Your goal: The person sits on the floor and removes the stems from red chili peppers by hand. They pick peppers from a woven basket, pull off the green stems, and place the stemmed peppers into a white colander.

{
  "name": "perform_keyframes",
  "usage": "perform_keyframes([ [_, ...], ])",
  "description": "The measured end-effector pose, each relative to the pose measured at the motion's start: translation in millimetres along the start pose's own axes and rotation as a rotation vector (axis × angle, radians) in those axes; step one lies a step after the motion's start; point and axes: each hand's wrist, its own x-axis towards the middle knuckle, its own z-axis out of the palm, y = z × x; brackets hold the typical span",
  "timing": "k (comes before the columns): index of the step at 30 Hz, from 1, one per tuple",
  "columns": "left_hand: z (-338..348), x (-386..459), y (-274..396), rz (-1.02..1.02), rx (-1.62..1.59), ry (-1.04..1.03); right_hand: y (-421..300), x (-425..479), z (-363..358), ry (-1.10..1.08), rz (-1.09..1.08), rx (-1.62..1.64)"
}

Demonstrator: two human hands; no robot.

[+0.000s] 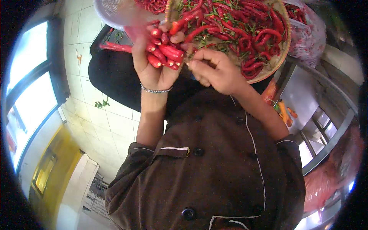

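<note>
A bunch of red chilies (171, 51) is gripped in my left hand (157, 76), most of their pale, stemless ends pointing towards me. Close against the right side of that bunch, my right hand (217, 70) has thumb and forefinger pinched on what looks like a thin chili stem (189, 56); the fingers partly hide it. Just beyond both hands is a round woven tray (288, 34), heaped with long red chilies (235, 26) and green stems. A white plastic colander (110, 20) sits at the upper left, with more red chilies (152, 5) beside the tray's rim.
On the right, a clear plastic bag (312, 40) holds more chilies. Below it stands a metal table (302, 89) with several orange carrot-like vegetables (283, 110) and a red plastic bag (319, 187) nearby. A green leaf sprig (102, 103) lies on the tiled floor (92, 120).
</note>
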Motion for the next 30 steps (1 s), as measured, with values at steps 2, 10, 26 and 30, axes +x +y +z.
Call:
perform_keyframes([
  [2,1,-3,11,0.06,0.052,0.019,13,9,-11,0.08,-0.1,-0.361],
  [10,-8,-11,26,0.113,0.142,0.052,37,54,-7,0.036,-0.212,-1.358],
  [26,6,-7,-43,-0.327,-0.165,0.064,-47,-9,-3,0.264,-0.849,-0.656],
  [30,19,-7,-45,-0.362,0.365,0.21,-46,-31,6,0.299,-0.545,-0.541],
])
